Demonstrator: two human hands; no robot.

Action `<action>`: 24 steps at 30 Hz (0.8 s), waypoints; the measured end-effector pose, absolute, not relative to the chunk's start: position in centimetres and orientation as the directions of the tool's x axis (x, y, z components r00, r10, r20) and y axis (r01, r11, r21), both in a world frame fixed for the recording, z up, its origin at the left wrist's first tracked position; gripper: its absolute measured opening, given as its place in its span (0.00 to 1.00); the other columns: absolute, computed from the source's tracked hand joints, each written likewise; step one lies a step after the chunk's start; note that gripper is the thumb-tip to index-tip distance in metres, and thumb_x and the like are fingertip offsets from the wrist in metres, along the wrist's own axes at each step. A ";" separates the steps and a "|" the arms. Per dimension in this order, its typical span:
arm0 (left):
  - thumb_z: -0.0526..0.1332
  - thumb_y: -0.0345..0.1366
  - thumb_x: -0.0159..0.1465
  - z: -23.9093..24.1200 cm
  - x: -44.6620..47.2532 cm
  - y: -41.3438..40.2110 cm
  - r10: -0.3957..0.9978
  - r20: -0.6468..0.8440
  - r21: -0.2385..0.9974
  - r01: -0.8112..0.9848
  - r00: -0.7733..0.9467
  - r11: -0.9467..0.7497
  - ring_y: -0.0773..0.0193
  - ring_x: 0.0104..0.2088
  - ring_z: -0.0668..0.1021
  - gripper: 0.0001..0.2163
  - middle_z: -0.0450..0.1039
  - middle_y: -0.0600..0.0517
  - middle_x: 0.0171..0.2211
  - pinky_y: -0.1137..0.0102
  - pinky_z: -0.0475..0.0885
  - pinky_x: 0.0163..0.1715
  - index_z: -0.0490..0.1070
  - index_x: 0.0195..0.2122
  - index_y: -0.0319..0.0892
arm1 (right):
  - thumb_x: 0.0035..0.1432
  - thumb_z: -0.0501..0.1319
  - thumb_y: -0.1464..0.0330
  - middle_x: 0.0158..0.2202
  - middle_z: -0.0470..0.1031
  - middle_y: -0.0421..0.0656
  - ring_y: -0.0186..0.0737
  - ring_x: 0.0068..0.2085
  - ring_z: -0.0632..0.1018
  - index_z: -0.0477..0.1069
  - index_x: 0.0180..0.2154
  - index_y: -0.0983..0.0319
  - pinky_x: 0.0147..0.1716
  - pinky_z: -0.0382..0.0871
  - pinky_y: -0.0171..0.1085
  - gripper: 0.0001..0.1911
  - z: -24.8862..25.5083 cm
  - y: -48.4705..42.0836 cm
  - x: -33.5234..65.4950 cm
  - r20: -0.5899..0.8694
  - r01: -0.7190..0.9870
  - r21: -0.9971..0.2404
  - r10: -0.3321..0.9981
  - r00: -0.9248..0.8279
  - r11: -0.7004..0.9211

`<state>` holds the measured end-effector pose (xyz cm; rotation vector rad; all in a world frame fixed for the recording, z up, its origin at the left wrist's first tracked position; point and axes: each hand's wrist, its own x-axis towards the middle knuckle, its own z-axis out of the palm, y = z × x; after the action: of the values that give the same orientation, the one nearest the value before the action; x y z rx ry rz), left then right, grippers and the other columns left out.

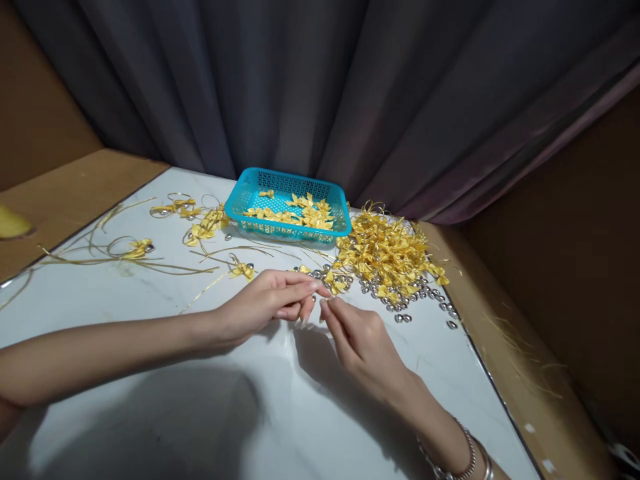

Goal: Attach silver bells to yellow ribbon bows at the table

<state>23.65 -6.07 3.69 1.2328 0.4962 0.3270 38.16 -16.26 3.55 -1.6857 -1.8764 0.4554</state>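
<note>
Over the middle of the white table, my left hand (280, 297) and my right hand (363, 333) meet at the fingertips. The thumb and forefinger of each are pinched together. Whatever lies between them is too small or too hidden to name. Just beyond the fingers are a few yellow ribbon bows (336, 281) among small silver metal pieces (320, 273). To the left of my left hand, a single yellow bow with a gold cord (242, 269) rests on the table. Bracelets circle my right wrist.
A blue plastic basket (239, 193) holding yellow bows stands at the back. Right of it is a large heap of yellow bows with cords (387, 250), silver pieces scattered at its front. Loose gold cords (170, 268) lie at left. A dark curtain (280, 87) hangs behind.
</note>
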 end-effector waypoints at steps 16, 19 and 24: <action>0.57 0.37 0.61 4.5 23.4 -5.9 0.362 -0.165 0.955 0.240 0.918 -0.172 0.71 0.21 0.64 0.08 0.65 0.57 0.19 0.77 0.58 0.20 0.72 0.32 0.37 | 0.67 0.44 0.61 0.22 0.62 0.38 0.33 0.23 0.64 0.59 0.26 0.60 0.24 0.55 0.34 0.18 5.8 -16.5 39.1 -0.140 0.694 -0.718 0.987 -0.085 -0.042; 0.58 0.38 0.62 4.3 23.4 -5.8 0.387 -0.170 0.971 0.221 0.906 -0.090 0.71 0.23 0.67 0.09 0.67 0.56 0.21 0.77 0.60 0.23 0.71 0.30 0.38 | 0.64 0.51 0.62 0.27 0.69 0.39 0.33 0.27 0.69 0.68 0.36 0.61 0.26 0.60 0.33 0.11 5.8 -16.2 39.3 -0.182 0.557 -0.827 0.975 -0.129 -0.080; 0.57 0.40 0.63 4.2 23.4 -5.7 0.409 -0.145 0.981 0.185 0.901 -0.060 0.70 0.25 0.68 0.11 0.67 0.56 0.22 0.76 0.62 0.26 0.71 0.30 0.39 | 0.59 0.56 0.67 0.20 0.67 0.37 0.30 0.20 0.65 0.74 0.35 0.62 0.20 0.59 0.31 0.09 5.6 -15.9 38.9 -0.257 0.333 -0.918 0.963 -0.087 -0.215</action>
<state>23.43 -5.73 4.23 1.6397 0.4661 0.1940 38.93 -15.87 5.64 -1.5753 -1.4281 1.3176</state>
